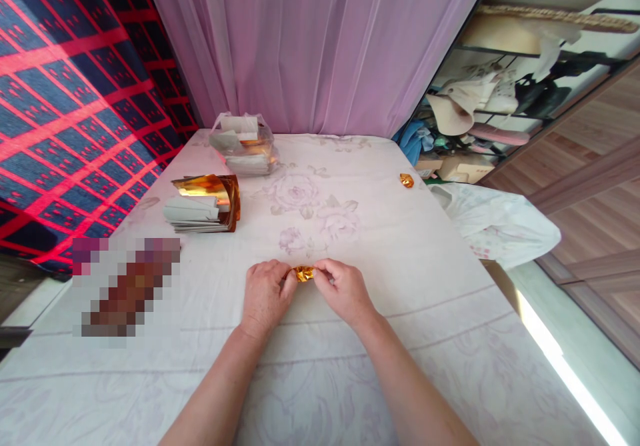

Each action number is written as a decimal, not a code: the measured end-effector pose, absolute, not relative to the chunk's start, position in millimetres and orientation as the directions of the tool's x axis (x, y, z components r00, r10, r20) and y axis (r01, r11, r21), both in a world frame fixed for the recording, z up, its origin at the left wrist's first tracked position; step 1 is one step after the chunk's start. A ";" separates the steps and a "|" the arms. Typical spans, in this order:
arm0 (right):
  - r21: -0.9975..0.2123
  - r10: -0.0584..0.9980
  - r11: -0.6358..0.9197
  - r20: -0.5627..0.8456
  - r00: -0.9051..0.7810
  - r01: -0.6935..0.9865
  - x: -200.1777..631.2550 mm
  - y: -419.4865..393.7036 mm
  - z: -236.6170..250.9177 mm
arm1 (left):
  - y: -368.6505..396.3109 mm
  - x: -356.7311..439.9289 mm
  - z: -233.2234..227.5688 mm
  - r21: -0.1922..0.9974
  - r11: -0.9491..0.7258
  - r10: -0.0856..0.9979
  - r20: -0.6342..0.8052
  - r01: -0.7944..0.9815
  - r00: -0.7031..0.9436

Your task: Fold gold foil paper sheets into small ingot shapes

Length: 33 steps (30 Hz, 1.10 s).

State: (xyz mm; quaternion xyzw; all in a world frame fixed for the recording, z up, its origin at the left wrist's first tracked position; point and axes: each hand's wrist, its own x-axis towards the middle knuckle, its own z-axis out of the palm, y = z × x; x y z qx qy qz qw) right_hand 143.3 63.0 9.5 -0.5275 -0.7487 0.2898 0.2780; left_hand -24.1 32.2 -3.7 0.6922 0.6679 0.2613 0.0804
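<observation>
A small crumpled or folded piece of gold foil paper (305, 273) lies between my two hands, just above or on the tablecloth. My left hand (267, 291) pinches its left end between thumb and fingers. At the right end, my right hand (347, 290) is closed on it in the same way. A stack of gold foil sheets (200, 209) with pale grey backs, curled at the edges, sits to the left beyond my left hand. Near the far right table edge lies a small folded gold foil piece (407, 181).
Behind the stack stands a clear plastic bag (243, 143) with more sheets inside. A flowered cloth (320, 339) covers the table. The left side holds a blurred-out patch (133, 286). Purple curtains (320, 46) hang behind; a white bag (515, 226) and cluttered shelves (480, 99) are right.
</observation>
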 end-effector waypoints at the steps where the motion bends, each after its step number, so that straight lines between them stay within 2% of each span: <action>1: -0.726 0.949 0.288 0.130 -0.286 0.625 142.1 62.3 8.9 | 32.0 -23.7 -3.4 0.442 -0.072 0.966 0.254 0.894 -0.048; 5: -0.731 0.954 0.290 0.170 -0.247 0.617 139.0 60.3 7.0 | 30.9 -22.6 -2.5 0.458 -0.086 0.972 0.235 0.885 -0.027; 12: -0.798 0.971 0.218 0.118 -0.210 0.561 141.3 62.4 6.8 | 31.7 -22.4 -2.8 0.556 -0.178 0.975 0.214 0.812 0.067; 20: -0.848 0.974 0.147 0.035 -0.223 0.510 141.2 63.4 5.3 | 31.4 -22.0 -3.9 0.548 -0.132 0.974 0.225 0.826 0.007; 23: -0.787 0.968 0.177 0.032 -0.247 0.591 143.1 63.9 4.2 | 30.8 -22.1 -4.1 0.559 -0.139 0.976 0.219 0.817 0.016; 29: -0.527 0.928 0.339 0.055 -0.367 0.779 146.7 62.9 11.8 | 32.0 -24.5 -5.1 0.578 -0.167 0.972 0.231 0.799 0.036; 33: -0.485 0.925 0.340 0.018 -0.379 0.806 146.2 63.1 17.2 | 34.3 -25.7 -5.9 0.648 -0.212 0.973 0.207 0.731 0.099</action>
